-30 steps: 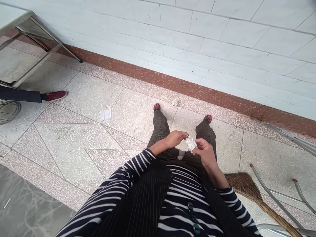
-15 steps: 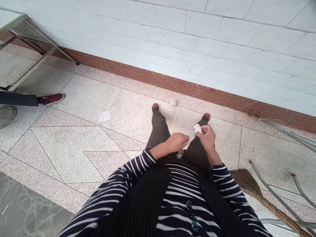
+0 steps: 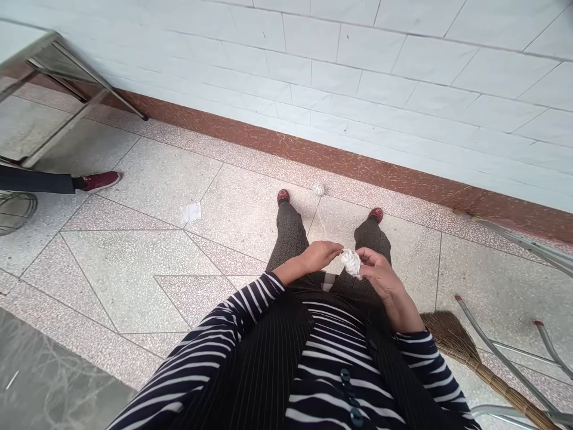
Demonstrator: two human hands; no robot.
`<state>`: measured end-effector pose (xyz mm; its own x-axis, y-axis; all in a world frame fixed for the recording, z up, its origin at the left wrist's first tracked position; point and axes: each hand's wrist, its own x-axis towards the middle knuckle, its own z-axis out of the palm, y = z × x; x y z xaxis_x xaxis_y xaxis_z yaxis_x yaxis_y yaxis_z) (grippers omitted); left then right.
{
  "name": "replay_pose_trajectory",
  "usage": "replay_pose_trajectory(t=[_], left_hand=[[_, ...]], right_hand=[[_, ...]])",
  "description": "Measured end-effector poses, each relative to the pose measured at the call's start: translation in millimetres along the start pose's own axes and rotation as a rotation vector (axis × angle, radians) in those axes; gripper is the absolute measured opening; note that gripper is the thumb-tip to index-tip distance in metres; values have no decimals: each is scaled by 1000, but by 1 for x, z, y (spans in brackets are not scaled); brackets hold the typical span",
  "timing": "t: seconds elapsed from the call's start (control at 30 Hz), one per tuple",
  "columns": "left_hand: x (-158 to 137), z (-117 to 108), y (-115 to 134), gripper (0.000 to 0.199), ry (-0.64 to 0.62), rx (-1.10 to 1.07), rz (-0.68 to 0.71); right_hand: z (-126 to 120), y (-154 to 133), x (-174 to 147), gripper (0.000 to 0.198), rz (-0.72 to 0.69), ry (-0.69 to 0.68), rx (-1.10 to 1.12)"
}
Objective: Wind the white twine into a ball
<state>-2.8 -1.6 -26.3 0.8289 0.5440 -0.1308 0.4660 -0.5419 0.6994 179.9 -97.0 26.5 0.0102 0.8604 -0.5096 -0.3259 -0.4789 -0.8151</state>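
A small bundle of white yarn (image 3: 351,263) is in the fingers of my right hand (image 3: 379,275), above my right thigh. My left hand (image 3: 320,257) is closed in a pinch at the bundle's left edge, where a yarn end seems to be. A thin pale strand (image 3: 322,218) runs from near my left fingertips toward the floor. It leads to a round ball of white yarn (image 3: 318,189), which lies between my feet by the wall. Whether a hook or needle is in my left fingers, I cannot make out.
A straw broom (image 3: 452,337) and metal chair legs (image 3: 486,340) are at my right. A white paper (image 3: 191,212) lies on the floor to my left. Farther left are another person's shoe (image 3: 102,181) and a metal-framed table (image 3: 58,83). The tiled wall (image 3: 313,71) stands ahead.
My right hand has brought the white yarn bundle down and left, against my left fingertips. Its fingers have turned around the bundle. The left hand has hardly moved.
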Motion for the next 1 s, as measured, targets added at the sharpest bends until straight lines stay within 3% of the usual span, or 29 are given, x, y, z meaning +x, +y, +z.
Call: replay_pose_trajectory(t=[0.2, 0.37, 0.6, 0.7, 0.8, 0.93, 1.0], left_hand=[[7, 4, -8, 33, 86, -86, -36], [10, 0, -3, 26, 84, -78, -14], [8, -19, 22, 29, 110, -2, 20], [-2, -23, 36, 31, 87, 102, 87], [-18, -23, 48, 33, 44, 204, 133], [-30, -30, 50, 32, 58, 309, 149], [-30, -37, 43, 29, 75, 346, 166]], right_hand=[[11, -31, -7, 28, -133, 203, 9], [22, -45, -10, 30, -267, 328, 47], [35, -68, -30, 27, -499, 275, -39], [22, -74, -14, 33, -592, 391, -101], [1, -59, 19, 37, -561, 535, -141], [-13, -12, 45, 32, -385, 442, -302], [-11, 8, 44, 28, -335, 325, -378]])
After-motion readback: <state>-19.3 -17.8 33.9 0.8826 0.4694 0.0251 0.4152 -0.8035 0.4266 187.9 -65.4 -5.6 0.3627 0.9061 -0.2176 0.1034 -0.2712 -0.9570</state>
